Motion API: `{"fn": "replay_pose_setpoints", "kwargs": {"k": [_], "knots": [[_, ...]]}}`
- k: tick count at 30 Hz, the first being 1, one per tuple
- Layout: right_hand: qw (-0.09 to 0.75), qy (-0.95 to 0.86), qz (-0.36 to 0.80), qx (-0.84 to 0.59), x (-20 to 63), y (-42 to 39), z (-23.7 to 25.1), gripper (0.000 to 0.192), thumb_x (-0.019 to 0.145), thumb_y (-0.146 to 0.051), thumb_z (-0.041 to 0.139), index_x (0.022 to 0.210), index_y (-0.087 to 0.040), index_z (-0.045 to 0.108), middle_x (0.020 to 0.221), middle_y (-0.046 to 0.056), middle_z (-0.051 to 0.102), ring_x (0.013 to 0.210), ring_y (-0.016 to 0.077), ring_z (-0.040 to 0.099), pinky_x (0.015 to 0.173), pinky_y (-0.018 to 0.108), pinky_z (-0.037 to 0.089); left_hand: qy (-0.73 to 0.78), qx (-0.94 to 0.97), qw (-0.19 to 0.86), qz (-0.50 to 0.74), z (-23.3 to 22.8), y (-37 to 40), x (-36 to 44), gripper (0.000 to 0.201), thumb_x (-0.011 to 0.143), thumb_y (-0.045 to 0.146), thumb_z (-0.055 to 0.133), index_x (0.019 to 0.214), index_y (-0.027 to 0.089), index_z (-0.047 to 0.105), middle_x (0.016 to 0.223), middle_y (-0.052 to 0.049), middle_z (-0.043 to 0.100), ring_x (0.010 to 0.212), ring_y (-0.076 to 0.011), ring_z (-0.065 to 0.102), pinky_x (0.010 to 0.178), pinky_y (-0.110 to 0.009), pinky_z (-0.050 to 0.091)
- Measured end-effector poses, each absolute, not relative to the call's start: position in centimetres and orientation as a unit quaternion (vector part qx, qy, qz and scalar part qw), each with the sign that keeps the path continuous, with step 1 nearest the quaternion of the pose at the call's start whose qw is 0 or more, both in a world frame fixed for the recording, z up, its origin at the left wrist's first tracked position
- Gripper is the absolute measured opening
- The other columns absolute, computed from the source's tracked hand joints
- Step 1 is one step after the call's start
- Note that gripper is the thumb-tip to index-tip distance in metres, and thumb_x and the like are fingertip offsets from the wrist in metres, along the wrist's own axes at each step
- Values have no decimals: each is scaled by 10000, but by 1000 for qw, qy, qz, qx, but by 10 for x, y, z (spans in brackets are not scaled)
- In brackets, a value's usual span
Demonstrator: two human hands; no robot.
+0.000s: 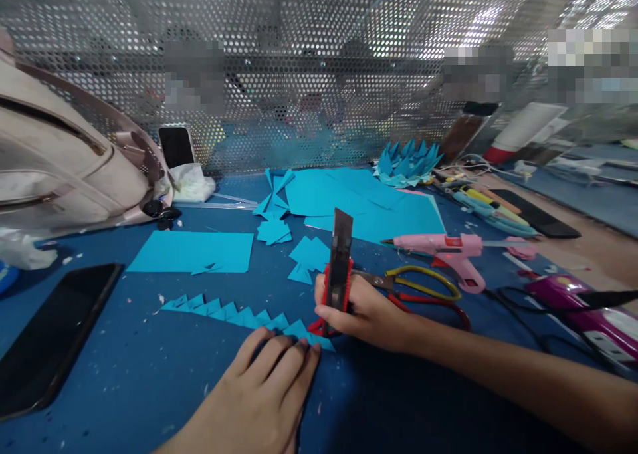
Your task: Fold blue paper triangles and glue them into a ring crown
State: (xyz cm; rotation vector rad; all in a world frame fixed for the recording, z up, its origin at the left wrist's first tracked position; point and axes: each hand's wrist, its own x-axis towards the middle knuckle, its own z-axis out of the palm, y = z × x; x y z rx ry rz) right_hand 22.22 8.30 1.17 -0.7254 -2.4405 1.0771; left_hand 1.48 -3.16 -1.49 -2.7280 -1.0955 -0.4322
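Note:
My right hand [369, 311] is wrapped round a red and dark metal stapler [339, 261]. The stapler's lower end meets the right end of a zigzag strip of folded blue paper triangles [239, 314]. On the near side of that end, my left hand [272, 381] grips the strip, fingertips pressed against it and thumb hidden. Just beyond the stapler lie a few loose folded blue triangles [309, 253]. Scissors with yellow and red handles [423, 284] rest behind my right wrist.
A pink glue gun [443, 244] and a purple power strip [583, 308] lie right. Blue paper sheets [329, 191] and a spiky folded-paper ring [409, 163] are at the back, before a perforated metal screen [309, 62]. Left are a phone [54, 334] and a bag [64, 148].

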Motion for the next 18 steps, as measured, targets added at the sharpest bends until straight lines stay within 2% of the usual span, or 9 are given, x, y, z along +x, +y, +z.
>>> {"fn": "replay_pose_setpoints", "kwargs": {"k": [18], "knots": [[173,-877,365,-262,222,82,11,271,945,-318,462,718,-175,497,688,-2,546,609,114,486,592,237,365,-367,-914,103,-139,-16,-31,15,416,975,374,487,1312,145,573,1117,-50,658,1064,-221,501,1011,-387,269]]}}
